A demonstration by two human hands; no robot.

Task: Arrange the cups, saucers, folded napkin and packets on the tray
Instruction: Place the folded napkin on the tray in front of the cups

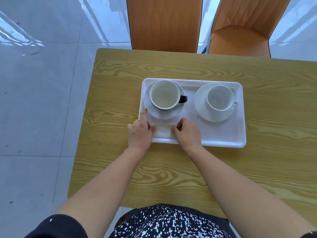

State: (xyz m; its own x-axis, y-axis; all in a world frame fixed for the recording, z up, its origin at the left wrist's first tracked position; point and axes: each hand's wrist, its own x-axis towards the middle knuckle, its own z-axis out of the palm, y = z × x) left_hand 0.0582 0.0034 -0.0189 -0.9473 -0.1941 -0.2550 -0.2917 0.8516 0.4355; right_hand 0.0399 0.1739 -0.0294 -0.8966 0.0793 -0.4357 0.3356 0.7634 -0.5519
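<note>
Both of the person's bare forearms reach forward over the desk and converge on the near left corner of the white tray. The left hand lies across the tray's left rim. Its index finger is straight and points away from the body, with the tip just beside the left saucer, and the other fingers are curled in against the left end of the folded napkin. The right hand faces it from the other side, knuckles up, fingers curled tight and pinching the napkin's right end. So the napkin is held between the two hands, flat on the tray floor, just inside the near rim and in front of the left saucer.

On that saucer sits the dark cup, white inside, its handle pointing right. To the right, apart from it, the white cup stands on the right saucer, set toward the saucer's right side, also with its handle pointing right.

The near right part of the tray floor is bare, and a strip of open floor runs between the two saucers. The tray sits toward the far left of the desk, with broad wood showing in front of it and to its right. The desk's left edge drops to a grey tiled floor. Two orange chairs stand at the far edge.
</note>
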